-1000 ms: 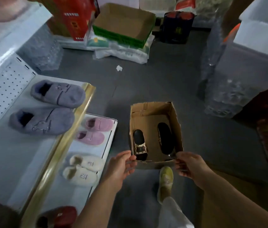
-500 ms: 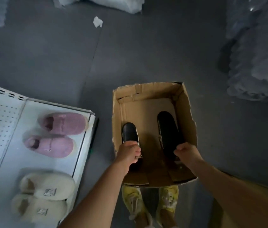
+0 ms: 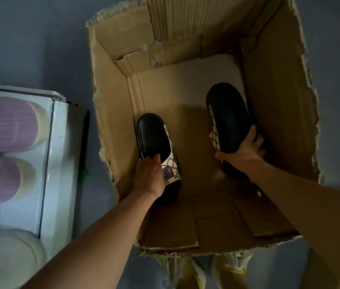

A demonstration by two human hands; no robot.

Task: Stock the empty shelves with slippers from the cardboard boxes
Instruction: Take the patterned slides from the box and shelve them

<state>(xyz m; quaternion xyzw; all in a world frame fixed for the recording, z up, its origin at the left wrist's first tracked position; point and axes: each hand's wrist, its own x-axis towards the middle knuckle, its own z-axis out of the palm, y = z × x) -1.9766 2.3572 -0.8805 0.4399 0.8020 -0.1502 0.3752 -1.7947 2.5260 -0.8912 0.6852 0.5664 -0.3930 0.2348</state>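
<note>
An open cardboard box (image 3: 275, 84) fills the view, standing on the grey floor. Two black slippers with a cream lattice strap are inside. My left hand (image 3: 149, 176) lies over the strap of the left slipper (image 3: 152, 136), which rests on the box bottom. My right hand (image 3: 243, 151) grips the heel end of the right slipper (image 3: 229, 117), which is tilted on its side with the sole facing me. The white low shelf (image 3: 60, 142) at the left holds a pink slipper pair (image 3: 4, 124) and a cream slipper (image 3: 6, 257).
The box's torn near flaps (image 3: 217, 232) lie folded inward. My yellow shoes (image 3: 229, 265) stand just behind the box's near wall. Grey floor (image 3: 35, 38) surrounds the box, with a narrow gap between box and shelf.
My head has dropped close over the box. Both hands went from the box rim down inside onto the two black slippers; the right one is now gripped and tipped up.
</note>
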